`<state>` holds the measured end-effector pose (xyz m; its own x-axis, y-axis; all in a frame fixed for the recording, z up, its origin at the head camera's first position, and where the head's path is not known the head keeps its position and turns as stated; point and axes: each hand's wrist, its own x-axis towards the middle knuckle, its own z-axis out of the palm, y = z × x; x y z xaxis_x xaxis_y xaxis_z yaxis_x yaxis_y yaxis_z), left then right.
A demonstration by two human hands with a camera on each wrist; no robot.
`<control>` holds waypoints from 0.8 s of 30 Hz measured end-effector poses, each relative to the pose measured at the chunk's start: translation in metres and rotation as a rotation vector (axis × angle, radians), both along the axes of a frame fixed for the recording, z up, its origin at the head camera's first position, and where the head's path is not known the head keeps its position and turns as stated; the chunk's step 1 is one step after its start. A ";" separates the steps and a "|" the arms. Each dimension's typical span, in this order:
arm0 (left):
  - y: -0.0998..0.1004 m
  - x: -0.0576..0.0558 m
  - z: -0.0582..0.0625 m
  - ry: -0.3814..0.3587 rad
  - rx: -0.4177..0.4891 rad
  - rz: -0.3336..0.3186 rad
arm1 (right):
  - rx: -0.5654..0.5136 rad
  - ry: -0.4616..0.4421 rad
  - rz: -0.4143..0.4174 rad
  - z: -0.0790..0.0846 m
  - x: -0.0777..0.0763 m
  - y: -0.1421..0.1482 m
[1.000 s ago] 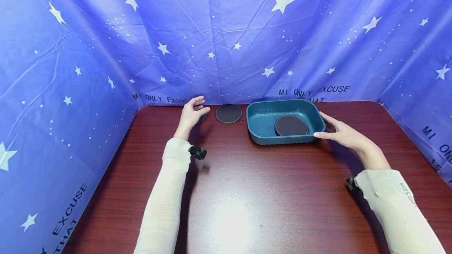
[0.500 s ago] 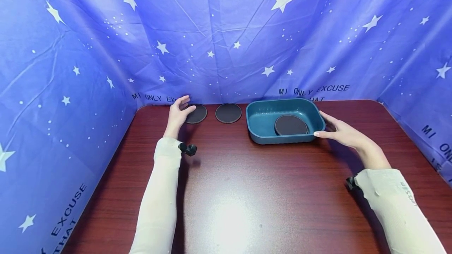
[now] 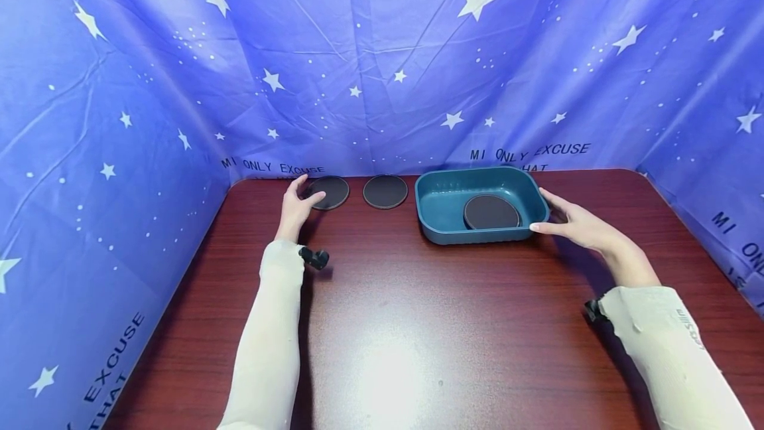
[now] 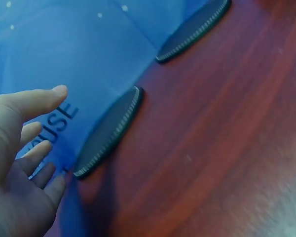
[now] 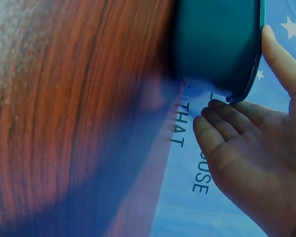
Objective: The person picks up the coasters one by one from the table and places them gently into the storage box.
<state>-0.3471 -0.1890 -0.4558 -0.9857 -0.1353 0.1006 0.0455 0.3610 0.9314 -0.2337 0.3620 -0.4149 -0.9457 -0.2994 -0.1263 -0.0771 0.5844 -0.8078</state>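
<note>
My left hand [image 3: 294,208] is at the left edge of a round black coaster [image 3: 334,192] in the head view, thumb and fingers spread apart. In the left wrist view a gap shows between that hand [image 4: 24,148] and the coaster [image 4: 111,131], which has a stitched-looking edge. A second coaster [image 3: 385,192] lies to its right. Farther right stands a teal rectangular tub [image 3: 477,237] with another dark coaster [image 3: 492,212] inside. My right hand [image 3: 577,225] touches the tub's right end, thumb at the near corner of the rim, straight fingers along the far part.
The dark red wood-grain table [image 3: 442,324] carries everything. Behind it and at both sides hangs a blue curtain [image 3: 382,52] with white stars and printed words, close behind the coasters and tub. Black wrist cameras [image 3: 314,258] are strapped over pale sleeves [image 3: 268,337].
My left hand has moved left off the left coaster, which it mostly covered before, and has come down beside its edge. My right hand and the tub have stayed in place.
</note>
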 end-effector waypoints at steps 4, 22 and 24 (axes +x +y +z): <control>-0.003 0.002 -0.008 -0.075 -0.043 -0.007 | 0.025 -0.006 -0.002 0.000 -0.001 0.000; 0.021 -0.001 -0.006 -0.137 -0.450 0.015 | 0.004 0.012 0.013 0.000 0.001 -0.001; 0.023 -0.001 -0.005 -0.151 -0.409 0.029 | 0.004 0.012 0.011 0.001 0.001 -0.001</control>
<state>-0.3476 -0.1656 -0.4605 -0.9898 -0.1423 0.0063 -0.0963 0.7009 0.7067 -0.2327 0.3607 -0.4142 -0.9439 -0.3091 -0.1161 -0.0932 0.5867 -0.8044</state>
